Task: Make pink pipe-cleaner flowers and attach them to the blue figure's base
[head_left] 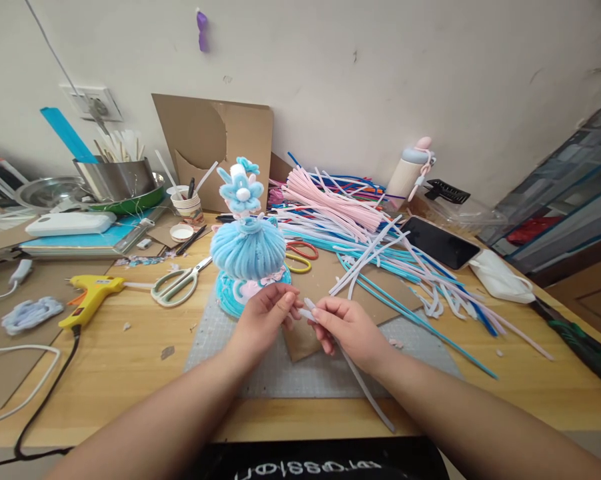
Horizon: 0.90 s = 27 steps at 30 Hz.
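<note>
My right hand [347, 327] pinches a white pipe cleaner [365, 390] near one end, which looks bent into a small loop. Its long tail hangs down toward the table's front edge. My left hand [273, 310] has thumb and fingers pressed together at that same end, touching the bent tip. Just behind the left hand stands a light blue pipe-cleaner figure [249, 247], with a puffy pleated body, a flower on top and a round blue and pink base. Both hands are above a grey cutting mat [260, 380] and a piece of brown cardboard [300, 341].
Bundled pink pipe cleaners [330, 200] and loose blue and white ones spread to the right. Scissors [183, 283] and a yellow glue gun [93, 300] with its cord lie left. A phone [440, 241] and a bottle [407, 175] are at the right, cardboard [250, 127] against the wall.
</note>
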{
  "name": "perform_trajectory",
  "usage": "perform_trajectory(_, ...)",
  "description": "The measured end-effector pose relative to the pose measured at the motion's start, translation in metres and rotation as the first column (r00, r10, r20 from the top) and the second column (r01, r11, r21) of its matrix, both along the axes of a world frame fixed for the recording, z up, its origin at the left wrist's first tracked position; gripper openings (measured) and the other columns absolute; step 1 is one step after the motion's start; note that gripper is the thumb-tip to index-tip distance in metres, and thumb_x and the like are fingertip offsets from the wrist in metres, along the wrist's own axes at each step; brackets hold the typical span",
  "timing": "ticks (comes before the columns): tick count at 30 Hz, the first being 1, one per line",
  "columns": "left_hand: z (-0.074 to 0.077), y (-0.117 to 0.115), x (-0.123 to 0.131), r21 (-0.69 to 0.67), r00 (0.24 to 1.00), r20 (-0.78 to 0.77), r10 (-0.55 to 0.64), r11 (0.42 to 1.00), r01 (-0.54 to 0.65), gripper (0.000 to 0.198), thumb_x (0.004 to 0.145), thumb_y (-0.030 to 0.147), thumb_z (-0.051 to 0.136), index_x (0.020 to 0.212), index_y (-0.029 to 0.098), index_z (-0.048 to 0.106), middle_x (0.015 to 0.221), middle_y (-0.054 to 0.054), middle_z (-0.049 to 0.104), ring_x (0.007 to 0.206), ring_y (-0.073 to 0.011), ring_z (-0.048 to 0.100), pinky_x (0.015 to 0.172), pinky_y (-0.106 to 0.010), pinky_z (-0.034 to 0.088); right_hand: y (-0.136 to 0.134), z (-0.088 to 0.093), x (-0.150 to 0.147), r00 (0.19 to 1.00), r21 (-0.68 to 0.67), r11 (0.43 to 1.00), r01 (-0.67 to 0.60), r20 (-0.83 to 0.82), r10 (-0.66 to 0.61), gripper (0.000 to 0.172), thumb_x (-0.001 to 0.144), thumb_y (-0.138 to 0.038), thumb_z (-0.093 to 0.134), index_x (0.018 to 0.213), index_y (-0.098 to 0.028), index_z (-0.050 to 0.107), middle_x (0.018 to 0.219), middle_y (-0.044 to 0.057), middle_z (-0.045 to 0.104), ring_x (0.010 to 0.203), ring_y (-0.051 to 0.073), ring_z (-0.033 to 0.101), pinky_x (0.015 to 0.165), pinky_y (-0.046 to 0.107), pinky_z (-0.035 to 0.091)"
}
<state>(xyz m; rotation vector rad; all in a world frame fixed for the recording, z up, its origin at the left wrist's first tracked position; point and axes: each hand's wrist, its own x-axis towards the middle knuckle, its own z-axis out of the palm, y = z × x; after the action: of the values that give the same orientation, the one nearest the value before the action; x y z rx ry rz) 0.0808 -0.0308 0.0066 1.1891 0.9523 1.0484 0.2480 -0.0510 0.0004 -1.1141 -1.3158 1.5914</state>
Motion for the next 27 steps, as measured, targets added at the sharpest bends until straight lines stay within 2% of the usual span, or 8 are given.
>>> perform_trajectory(2,-0.001,-0.0008,0.0001,0.076,0.997,-0.082,-0.002,0.997,0.008,0.028,0.074,0.041,0.067,0.083,0.015,0.062,0.073,-0.002,0.063,0.064,-0.0129,0.056,0.055,-0.023,0.042,0.0002,-0.0001,0.0002,0.999,0.023,0.999,0.039,0.021,-0.04,0.034,0.08,-0.049,0.058,0.068,-0.017,0.053,0.054,-0.005,0.053,0.039,0.006,0.048,0.039,0.019,0.037)
perform_trajectory(6,-0.0025,-0.0039,-0.0014,0.24,0.963,-0.268,0.029,0.97,0.037,0.017,0.078,0.034,0.065,0.077,0.016,0.064,0.076,-0.003,0.066,0.072,-0.0154,0.058,0.066,-0.026,0.043,-0.0003,0.0011,-0.0001,0.997,0.038,0.998,0.06,0.038,-0.061,0.035,0.08,-0.05,0.059,0.067,-0.018,0.052,0.055,-0.005,0.052,0.04,0.006,0.048,0.04,0.019,0.038)
perform_trajectory(11,-0.0003,-0.0054,-0.0035,0.334,0.929,-0.361,0.088,0.942,0.041,0.013,0.079,0.03,0.064,0.074,0.019,0.065,0.074,-0.003,0.066,0.07,-0.016,0.057,0.065,-0.026,0.042,-0.0007,0.0022,-0.0008,0.997,0.045,0.997,0.059,0.043,-0.061,0.035,0.08,-0.05,0.058,0.067,-0.018,0.052,0.055,-0.005,0.053,0.041,0.006,0.048,0.04,0.019,0.038)
perform_trajectory(17,0.0049,-0.0045,-0.0076,0.505,0.892,-0.434,0.131,0.855,0.12,0.014,0.082,0.024,0.06,0.069,0.021,0.066,0.071,-0.002,0.066,0.07,-0.0161,0.058,0.069,-0.028,0.041,-0.0009,0.0025,-0.0013,0.999,0.035,0.999,0.016,0.047,-0.017,0.036,0.079,-0.051,0.059,0.067,-0.018,0.052,0.055,-0.004,0.053,0.04,0.006,0.048,0.04,0.019,0.037)
perform_trajectory(20,0.0047,-0.0044,-0.0077,0.429,0.915,-0.394,0.085,0.897,0.102,0.015,0.081,0.026,0.061,0.068,0.019,0.064,0.07,-0.003,0.065,0.068,-0.015,0.057,0.065,-0.027,0.042,-0.0005,0.0017,-0.0002,0.999,0.029,1.0,0.008,0.031,-0.009,0.035,0.08,-0.05,0.058,0.069,-0.017,0.053,0.056,-0.005,0.053,0.041,0.006,0.049,0.04,0.019,0.037)
perform_trajectory(23,0.0027,-0.0035,-0.0051,0.18,0.974,-0.21,-0.089,0.975,0.128,0.02,0.083,0.038,0.058,0.085,0.018,0.061,0.066,0.0,0.06,0.055,-0.0111,0.052,0.049,-0.022,0.038,-0.0001,0.0016,0.0008,1.0,0.026,1.0,0.001,0.022,-0.002,0.036,0.08,-0.051,0.058,0.07,-0.017,0.053,0.056,-0.005,0.053,0.041,0.006,0.049,0.04,0.018,0.037)
perform_trajectory(25,0.0012,-0.0026,-0.0025,0.044,0.98,-0.09,-0.18,0.982,0.184,0.027,0.082,0.043,0.058,0.092,0.018,0.058,0.065,0.001,0.058,0.049,-0.0087,0.048,0.042,-0.02,0.032,0.0002,0.0015,0.0003,0.999,0.025,0.999,-0.025,0.026,0.024,0.036,0.08,-0.051,0.059,0.069,-0.017,0.052,0.055,-0.005,0.053,0.04,0.006,0.048,0.04,0.018,0.037)
perform_trajectory(27,0.0,-0.0016,0.0003,-0.031,0.97,-0.047,-0.237,0.971,0.236,0.028,0.08,0.043,0.061,0.088,0.017,0.056,0.063,0.002,0.056,0.046,-0.0071,0.045,0.039,-0.018,0.029,0.0006,0.0011,-0.0012,0.997,0.023,0.998,-0.064,0.035,0.063,0.037,0.08,-0.051,0.059,0.067,-0.017,0.052,0.054,-0.005,0.053,0.039,0.005,0.048,0.04,0.018,0.037)
